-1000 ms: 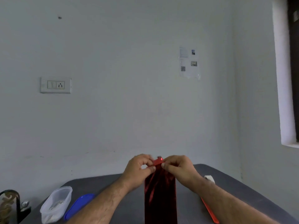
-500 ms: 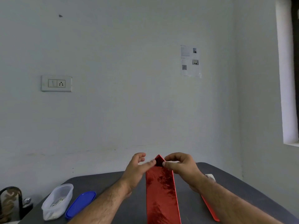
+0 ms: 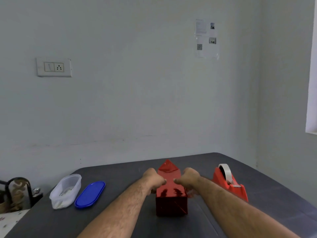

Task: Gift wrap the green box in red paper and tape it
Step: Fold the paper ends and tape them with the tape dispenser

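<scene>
Box, fully covered in shiny red paper, lies lengthwise on the dark grey table, near end facing the camera, folded flat with diagonal creases. Far end: paper runs out into an open pointed flap lying toward the wall. Left hand on the box's left side, fingers curled, thumb on the top edge; right hand mirrors it on the right side, thumb likewise on top. Both grip the box at about mid-length, thumbs near each other but apart. Red tape dispenser with a white roll stands just right of the right forearm. Left of the box, well apart: clear plastic tub, its blue lid flat beside it. Wall behind carries a switch plate and a taped sheet.
</scene>
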### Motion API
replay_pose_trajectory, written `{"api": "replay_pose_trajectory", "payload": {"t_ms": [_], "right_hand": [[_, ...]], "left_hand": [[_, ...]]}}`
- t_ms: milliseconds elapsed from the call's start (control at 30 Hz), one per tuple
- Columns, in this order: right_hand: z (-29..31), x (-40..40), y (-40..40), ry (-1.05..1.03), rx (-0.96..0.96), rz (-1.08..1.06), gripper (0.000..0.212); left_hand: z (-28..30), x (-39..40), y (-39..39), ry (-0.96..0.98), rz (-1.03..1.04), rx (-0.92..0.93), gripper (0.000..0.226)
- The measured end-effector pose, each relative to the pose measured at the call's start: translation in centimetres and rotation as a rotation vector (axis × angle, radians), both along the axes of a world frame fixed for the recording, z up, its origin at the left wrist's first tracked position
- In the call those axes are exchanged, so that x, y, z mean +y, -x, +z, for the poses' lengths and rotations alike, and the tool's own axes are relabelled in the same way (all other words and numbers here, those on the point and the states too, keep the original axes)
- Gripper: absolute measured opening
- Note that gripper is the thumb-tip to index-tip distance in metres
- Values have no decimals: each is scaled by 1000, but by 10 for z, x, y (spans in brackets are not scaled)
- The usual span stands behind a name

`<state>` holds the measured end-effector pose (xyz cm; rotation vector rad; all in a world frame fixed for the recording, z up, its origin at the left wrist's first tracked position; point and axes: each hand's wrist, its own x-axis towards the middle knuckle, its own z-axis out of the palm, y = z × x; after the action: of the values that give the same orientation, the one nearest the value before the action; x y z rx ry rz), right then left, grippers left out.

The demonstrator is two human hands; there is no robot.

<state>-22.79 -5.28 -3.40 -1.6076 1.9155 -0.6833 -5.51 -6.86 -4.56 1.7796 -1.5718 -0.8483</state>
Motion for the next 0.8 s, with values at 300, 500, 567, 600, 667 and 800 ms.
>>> {"api": "replay_pose_trajectory", "payload": {"t_ms": [300,500,567,600,667,800], "right_hand": [[-6,-27,10,-61,-504,-79,38],[7,-6,31,33,-382,181,79],[8,-1,39,36,-326,258,86],[8,1,41,37,-321,286,92],[10,4,43,33,-316,336,97],[16,17,43,47,-244,462,69]], "left_hand": [[-14,-14,-9,64,-2,230,71],[-8,9,-26,153,-248,274,122],[-5,13,-33,143,-269,271,118],[-2,15,-37,136,-271,276,117],[5,20,-39,127,-290,273,111],[14,26,-40,181,-327,265,110]]}}
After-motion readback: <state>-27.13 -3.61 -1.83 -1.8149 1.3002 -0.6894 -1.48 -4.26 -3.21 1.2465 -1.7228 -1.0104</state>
